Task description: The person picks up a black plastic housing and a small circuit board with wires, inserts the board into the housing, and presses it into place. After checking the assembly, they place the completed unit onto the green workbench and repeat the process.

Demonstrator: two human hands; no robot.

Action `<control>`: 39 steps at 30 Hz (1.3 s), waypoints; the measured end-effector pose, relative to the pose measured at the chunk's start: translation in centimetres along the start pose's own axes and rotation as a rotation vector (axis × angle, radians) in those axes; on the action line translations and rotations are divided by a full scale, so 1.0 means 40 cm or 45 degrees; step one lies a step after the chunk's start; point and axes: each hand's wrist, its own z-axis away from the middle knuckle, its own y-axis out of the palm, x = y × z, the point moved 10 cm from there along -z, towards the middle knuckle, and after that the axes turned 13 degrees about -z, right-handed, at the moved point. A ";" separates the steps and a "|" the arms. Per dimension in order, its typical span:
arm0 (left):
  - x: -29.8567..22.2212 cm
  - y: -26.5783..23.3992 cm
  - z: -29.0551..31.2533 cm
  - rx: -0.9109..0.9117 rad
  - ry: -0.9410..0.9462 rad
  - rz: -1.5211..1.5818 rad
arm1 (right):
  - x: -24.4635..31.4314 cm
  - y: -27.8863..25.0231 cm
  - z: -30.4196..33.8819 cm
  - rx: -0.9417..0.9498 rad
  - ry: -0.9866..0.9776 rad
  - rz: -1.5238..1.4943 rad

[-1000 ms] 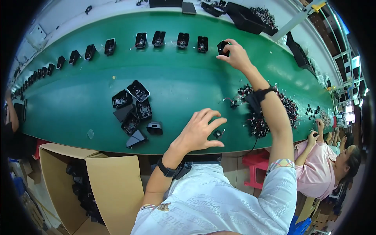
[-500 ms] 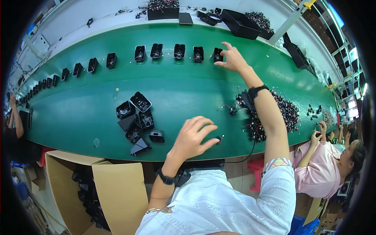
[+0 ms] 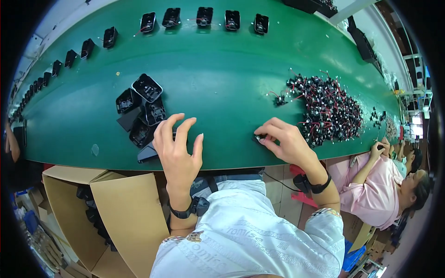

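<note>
My left hand point(image 3: 175, 146) is open, its fingers spread and curved beside a cluster of black plastic housings point(image 3: 147, 88). One housing is partly covered by that hand. My right hand point(image 3: 288, 142) is closed in a pinch at the table, its fingertips on a small black part point(image 3: 257, 138), mostly hidden by the fingers. Just beyond it lies a loose black part with red wires point(image 3: 280, 100). Right of it is a large heap of small black parts with red and black wires point(image 3: 331, 111).
A row of black housings point(image 3: 204, 16) curves along the far side of the green table point(image 3: 222, 60). An open cardboard box point(image 3: 130, 204) with black pieces stands below the left front edge. At right sits a person in pink point(image 3: 371, 194); another person's arm point(image 3: 13, 143) shows far left.
My right hand has come back from the far row to the small part near the front edge. My left hand has moved left to the housing cluster. The view has tilted down.
</note>
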 end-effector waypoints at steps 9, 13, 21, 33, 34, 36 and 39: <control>-0.073 0.072 -0.047 0.048 0.033 0.475 | 0.001 -0.019 -0.006 -0.475 -0.051 -0.049; -0.064 0.136 -0.034 0.171 -0.060 0.500 | 0.041 -0.026 -0.003 -0.518 -0.119 0.216; -0.016 0.093 0.026 0.114 -0.180 0.344 | 0.045 -0.029 -0.002 -0.576 -0.131 0.124; -0.050 0.058 0.067 0.641 0.104 0.374 | -0.008 -0.018 0.007 -0.764 -0.035 -0.034; -0.064 0.067 0.077 0.710 0.166 0.353 | -0.004 -0.019 0.002 -0.758 -0.040 -0.039; -0.081 0.094 0.086 0.719 0.187 0.374 | 0.020 -0.031 -0.008 -0.758 -0.038 0.081; -0.092 0.095 0.087 0.433 0.182 0.405 | 0.033 -0.029 -0.023 -0.757 -0.029 0.091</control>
